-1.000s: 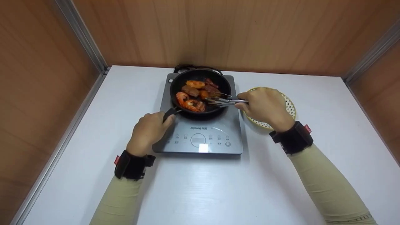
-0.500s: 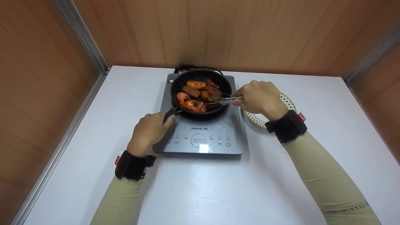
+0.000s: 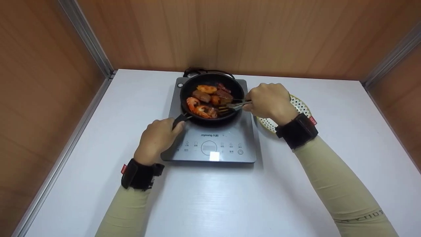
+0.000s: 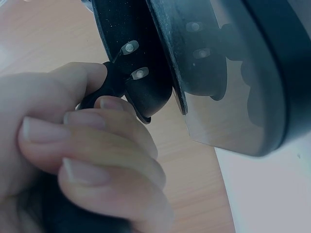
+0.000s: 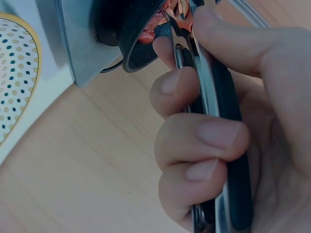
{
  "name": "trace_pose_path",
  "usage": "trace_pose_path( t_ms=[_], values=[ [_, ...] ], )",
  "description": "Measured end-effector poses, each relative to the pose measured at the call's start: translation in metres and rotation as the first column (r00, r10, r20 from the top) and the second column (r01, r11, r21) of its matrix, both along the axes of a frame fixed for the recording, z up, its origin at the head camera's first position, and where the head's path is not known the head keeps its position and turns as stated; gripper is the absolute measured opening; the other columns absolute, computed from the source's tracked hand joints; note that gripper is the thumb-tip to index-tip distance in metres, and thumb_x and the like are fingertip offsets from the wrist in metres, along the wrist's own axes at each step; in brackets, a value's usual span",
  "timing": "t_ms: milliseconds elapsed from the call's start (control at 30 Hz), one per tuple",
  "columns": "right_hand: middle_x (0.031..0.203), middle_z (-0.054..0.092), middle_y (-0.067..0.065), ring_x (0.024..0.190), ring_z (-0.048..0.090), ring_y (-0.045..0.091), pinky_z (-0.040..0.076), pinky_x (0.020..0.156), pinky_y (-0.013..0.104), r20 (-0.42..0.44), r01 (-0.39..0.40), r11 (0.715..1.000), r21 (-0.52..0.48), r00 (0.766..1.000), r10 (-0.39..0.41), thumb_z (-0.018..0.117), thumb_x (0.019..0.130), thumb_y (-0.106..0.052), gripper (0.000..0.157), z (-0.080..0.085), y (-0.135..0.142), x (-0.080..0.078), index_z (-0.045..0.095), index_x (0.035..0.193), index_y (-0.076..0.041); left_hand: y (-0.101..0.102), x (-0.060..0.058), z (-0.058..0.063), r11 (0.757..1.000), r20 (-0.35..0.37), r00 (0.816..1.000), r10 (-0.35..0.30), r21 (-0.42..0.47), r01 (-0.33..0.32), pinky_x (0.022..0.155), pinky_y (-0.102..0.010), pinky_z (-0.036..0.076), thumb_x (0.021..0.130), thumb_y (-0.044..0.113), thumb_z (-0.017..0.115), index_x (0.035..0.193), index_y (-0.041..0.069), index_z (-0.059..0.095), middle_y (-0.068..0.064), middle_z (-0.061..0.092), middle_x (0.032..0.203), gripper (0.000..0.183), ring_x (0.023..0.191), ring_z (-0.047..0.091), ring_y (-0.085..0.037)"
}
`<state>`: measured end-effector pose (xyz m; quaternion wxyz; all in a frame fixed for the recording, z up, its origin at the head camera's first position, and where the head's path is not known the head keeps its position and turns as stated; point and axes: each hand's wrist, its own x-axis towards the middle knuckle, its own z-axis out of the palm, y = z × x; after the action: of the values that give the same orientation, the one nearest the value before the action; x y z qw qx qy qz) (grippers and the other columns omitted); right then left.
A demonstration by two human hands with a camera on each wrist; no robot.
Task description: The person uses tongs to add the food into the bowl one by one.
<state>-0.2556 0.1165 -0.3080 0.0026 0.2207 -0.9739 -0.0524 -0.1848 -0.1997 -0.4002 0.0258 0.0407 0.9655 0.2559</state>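
A black frying pan (image 3: 212,77) sits on a grey induction cooker (image 3: 184,154). My left hand (image 3: 156,138) grips the pan's handle (image 3: 179,120), and the left wrist view shows the fingers curled round it under two rivets (image 4: 140,74). In the pan lie orange-red shrimp (image 3: 206,112), brown meat pieces (image 3: 201,96) and a yellow-orange slice (image 3: 206,89). Held in my right hand (image 3: 270,101) is a pair of metal tongs (image 3: 240,104) with black grips (image 5: 228,121). Their pronged tips reach low into the pan's right side, just right of the shrimp.
A dotted plate with a yellow rim (image 3: 301,107) stands right of the cooker, partly covered by my right hand and wrist. Behind the pan lies a black cable (image 3: 227,73). Wooden panels (image 3: 263,39) enclose the white table (image 3: 210,204) at the back and sides.
My right hand has moved left and slightly away from me, nearer the pan, with the tongs. The left hand and the pan have hardly moved, and the food lies as before.
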Motion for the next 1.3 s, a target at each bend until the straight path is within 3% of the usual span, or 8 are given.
trace_pose_path(
  t_ms=[233,533,733,867,1033,1167,1300],
  values=[
    [0.087,0.073,0.011,0.084,0.07,0.037,0.052,0.07,0.058,-0.007,-0.006,1.0,-0.005,1.0,0.006,0.073,0.097,-0.043,0.024,0.0,0.005,0.002,0.075,0.088,-0.022,0.0,0.0,-0.001,1.0,-0.002,1.0,-0.006,-0.006,0.006,0.059,-0.036,0.036,0.111,0.041,0.054,0.085,0.008,0.056,-0.011,0.056,0.078,0.042,0.072,0.055,-0.028],
    [0.076,0.064,0.002,0.073,0.06,0.025,0.044,0.059,0.046,-0.023,-0.013,0.992,-0.124,1.0,0.01,0.07,0.1,-0.046,0.023,0.001,0.03,0.016,0.078,0.103,-0.025,-0.001,0.0,0.0,1.0,-0.007,1.0,-0.004,-0.008,0.004,0.06,-0.038,0.037,0.111,0.041,0.054,0.086,0.008,0.057,-0.013,0.059,0.08,0.042,0.074,0.056,-0.03],
    [0.077,0.063,0.002,0.075,0.057,0.026,0.04,0.06,0.043,-0.067,0.051,0.972,-0.23,0.995,-0.069,0.067,0.102,-0.05,0.036,-0.003,0.062,0.029,0.075,0.13,-0.028,-0.003,0.0,0.001,1.0,0.001,1.0,-0.003,-0.007,0.003,0.061,-0.038,0.038,0.111,0.041,0.054,0.088,0.007,0.059,-0.014,0.061,0.083,0.041,0.075,0.057,-0.03],
    [0.077,0.061,0.004,0.074,0.056,0.028,0.036,0.058,0.043,-0.078,0.11,0.948,-0.299,0.987,-0.139,0.065,0.103,-0.054,0.044,-0.013,0.088,0.032,0.07,0.139,-0.031,-0.002,0.0,0.001,1.0,-0.001,1.0,-0.001,-0.005,0.001,0.061,-0.038,0.038,0.111,0.041,0.054,0.088,0.007,0.059,-0.014,0.061,0.083,0.042,0.075,0.057,-0.03],
    [0.085,0.066,0.008,0.076,0.057,0.031,0.037,0.058,0.044,-0.081,0.184,0.907,-0.379,0.97,-0.231,0.063,0.103,-0.055,0.051,-0.035,0.121,0.035,0.068,0.142,-0.024,-0.001,0.0,0.0,1.0,0.004,1.0,-0.006,-0.011,0.006,0.06,-0.037,0.037,0.111,0.042,0.053,0.085,0.009,0.056,-0.012,0.058,0.079,0.043,0.073,0.056,-0.029],
    [0.088,0.068,0.013,0.079,0.06,0.036,0.04,0.057,0.051,-0.081,0.237,0.872,-0.429,0.951,-0.298,0.063,0.103,-0.056,0.052,-0.056,0.144,0.034,0.07,0.139,-0.019,-0.001,0.0,-0.001,1.0,0.013,1.0,-0.006,-0.011,0.006,0.06,-0.036,0.037,0.111,0.042,0.053,0.084,0.01,0.055,-0.011,0.058,0.079,0.042,0.072,0.056,-0.028],
    [0.107,0.074,0.024,0.091,0.067,0.049,0.045,0.063,0.062,-0.08,0.276,0.854,-0.442,0.935,-0.344,0.062,0.103,-0.056,0.056,-0.07,0.155,0.031,0.068,0.141,-0.015,-0.001,0.0,0.0,1.0,0.002,1.0,-0.008,-0.02,0.008,0.061,-0.038,0.039,0.111,0.042,0.053,0.085,0.008,0.056,-0.014,0.06,0.081,0.043,0.074,0.057,-0.03]
  ],
)
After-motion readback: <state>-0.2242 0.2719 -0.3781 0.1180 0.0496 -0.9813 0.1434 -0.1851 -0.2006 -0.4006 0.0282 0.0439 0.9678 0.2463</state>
